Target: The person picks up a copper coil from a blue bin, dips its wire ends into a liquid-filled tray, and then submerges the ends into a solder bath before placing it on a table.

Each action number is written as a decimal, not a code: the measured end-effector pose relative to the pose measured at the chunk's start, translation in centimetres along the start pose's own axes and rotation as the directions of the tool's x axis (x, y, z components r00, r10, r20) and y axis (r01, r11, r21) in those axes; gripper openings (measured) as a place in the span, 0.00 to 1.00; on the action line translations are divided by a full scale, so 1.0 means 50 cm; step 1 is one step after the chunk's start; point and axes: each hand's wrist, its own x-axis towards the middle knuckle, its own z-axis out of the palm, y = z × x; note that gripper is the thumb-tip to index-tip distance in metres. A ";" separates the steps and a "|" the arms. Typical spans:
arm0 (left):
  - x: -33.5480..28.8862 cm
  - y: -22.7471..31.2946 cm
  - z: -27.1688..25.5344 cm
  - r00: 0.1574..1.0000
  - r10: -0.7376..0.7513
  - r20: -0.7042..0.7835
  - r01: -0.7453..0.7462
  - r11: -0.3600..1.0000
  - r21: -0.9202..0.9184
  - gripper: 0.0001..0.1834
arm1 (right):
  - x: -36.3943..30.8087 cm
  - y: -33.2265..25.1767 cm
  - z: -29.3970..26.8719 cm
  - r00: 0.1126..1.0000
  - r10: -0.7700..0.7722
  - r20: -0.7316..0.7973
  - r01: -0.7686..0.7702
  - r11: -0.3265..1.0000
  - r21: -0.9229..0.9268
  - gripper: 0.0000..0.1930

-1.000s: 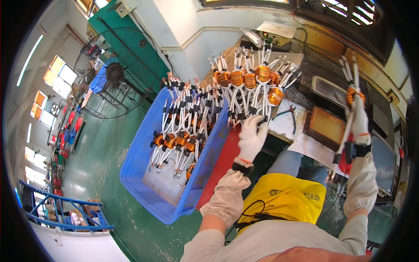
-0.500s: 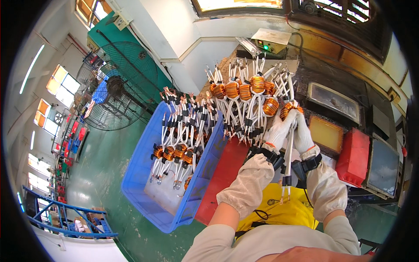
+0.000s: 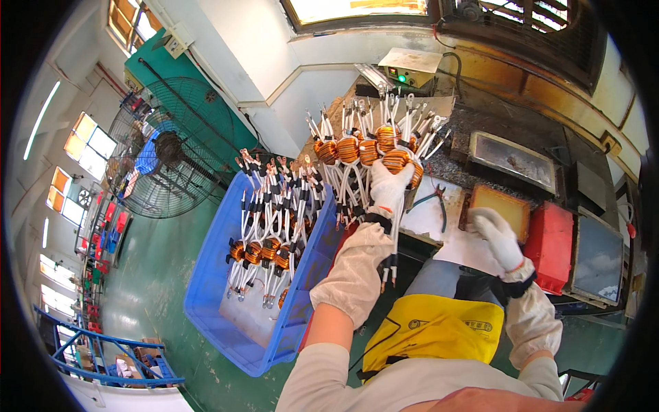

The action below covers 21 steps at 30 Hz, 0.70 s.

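My left hand [image 3: 390, 189], in a white glove, grips a toroidal coil [image 3: 396, 160] wound with copper-coloured wire. White leads hang from it past my wrist. This coil is held against a row of similar coils [image 3: 348, 149] on the bench, their white leads sticking up and down. My right hand [image 3: 499, 240], also gloved, is apart from the coils, beside a yellowish tray [image 3: 495, 203]. Its fingers are loosely bent and no object shows in them. Between the hands lies a pair of pliers [image 3: 439, 195] with dark handles.
At left stands a blue bin [image 3: 206, 295] filled with more coils. A metal-framed tray [image 3: 511, 156], red container [image 3: 552, 247] and grey-topped box [image 3: 596, 264] line the right side. A control box with a green light [image 3: 410, 72] sits at the back. A large fan [image 3: 168, 147] stands beyond.
My left hand has moved left with the coil to the row. My right hand has let go of it and moved right and down. The pliers have come into view.
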 end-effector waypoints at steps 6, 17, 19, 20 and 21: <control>0.049 0.036 0.034 0.997 0.044 0.063 -0.056 0.980 0.190 0.42 | -0.103 0.024 -0.210 0.874 -0.034 -0.484 0.035 0.999 -0.008 0.13; 0.145 -0.085 0.155 0.917 0.369 -0.153 -0.331 0.917 0.224 0.41 | -0.193 0.265 -0.533 0.630 -0.036 -0.776 -0.040 0.996 -0.078 0.22; 0.150 -0.090 0.154 0.923 0.343 -0.176 -0.273 0.904 0.328 0.41 | -0.177 0.317 -0.563 0.637 -0.048 -0.769 -0.059 0.992 -0.111 0.22; 0.151 -0.088 0.148 0.941 0.301 -0.152 -0.244 0.919 0.310 0.40 | -0.181 0.329 -0.570 0.636 -0.042 -0.771 -0.069 0.991 -0.111 0.22; 0.157 -0.085 0.142 0.958 0.260 -0.122 -0.216 0.932 0.290 0.40 | -0.183 0.340 -0.578 0.656 -0.058 -0.752 -0.046 0.992 -0.117 0.22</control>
